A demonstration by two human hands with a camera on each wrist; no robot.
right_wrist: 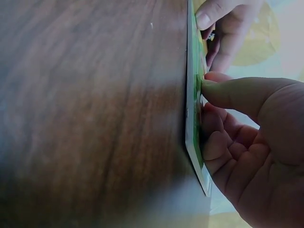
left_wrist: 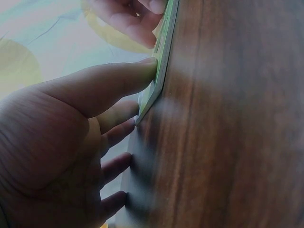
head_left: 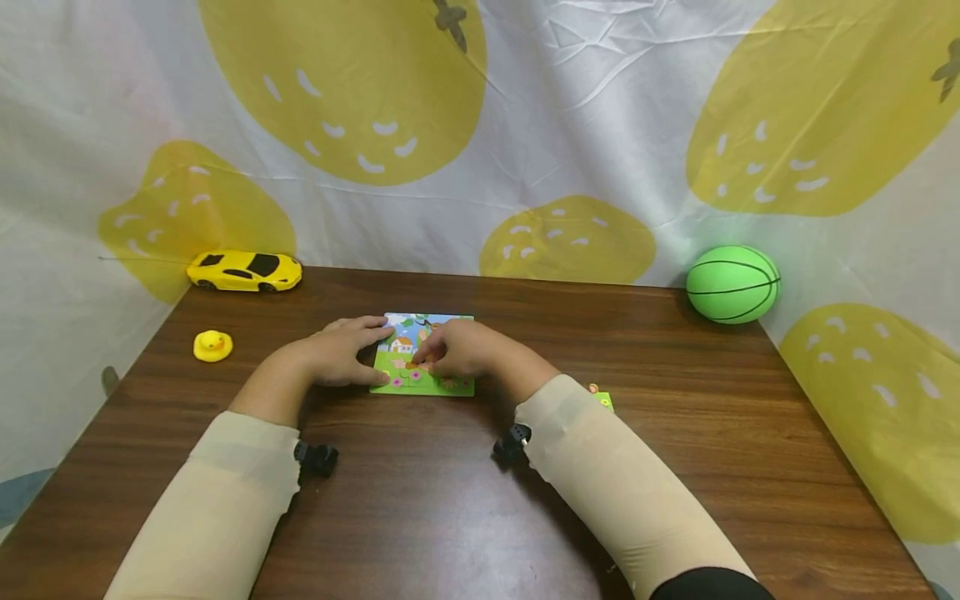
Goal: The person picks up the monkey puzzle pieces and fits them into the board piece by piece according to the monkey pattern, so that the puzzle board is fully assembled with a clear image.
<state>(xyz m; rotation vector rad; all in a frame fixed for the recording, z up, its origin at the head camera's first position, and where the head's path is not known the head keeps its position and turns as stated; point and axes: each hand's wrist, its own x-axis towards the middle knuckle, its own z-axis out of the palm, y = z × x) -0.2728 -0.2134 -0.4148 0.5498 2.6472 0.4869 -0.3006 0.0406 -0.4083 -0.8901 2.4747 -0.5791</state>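
A picture puzzle board (head_left: pixel 405 385) with a house, blue sky, green grass and pink flowers lies flat on the brown table. My left hand (head_left: pixel 347 352) is at its left side, thumb resting on the near corner and straight fingers spread along the edge and the table. Over the board's right half, my right hand (head_left: pixel 463 348) has its fingers curled, with thumb and index pinching a small puzzle piece low against the picture. The hand hides most of that piece. In the right wrist view, the right thumb (right_wrist: pixel 228 91) is right at the board's face (right_wrist: pixel 195 128).
Beside my right forearm lies a small green piece (head_left: pixel 604 401), partly covered by the sleeve. A yellow toy car (head_left: pixel 246 272) and a yellow rubber duck (head_left: pixel 213 346) stand at the left. A green ball (head_left: pixel 733 285) sits in the back right corner, before a patterned curtain (head_left: pixel 570 125).
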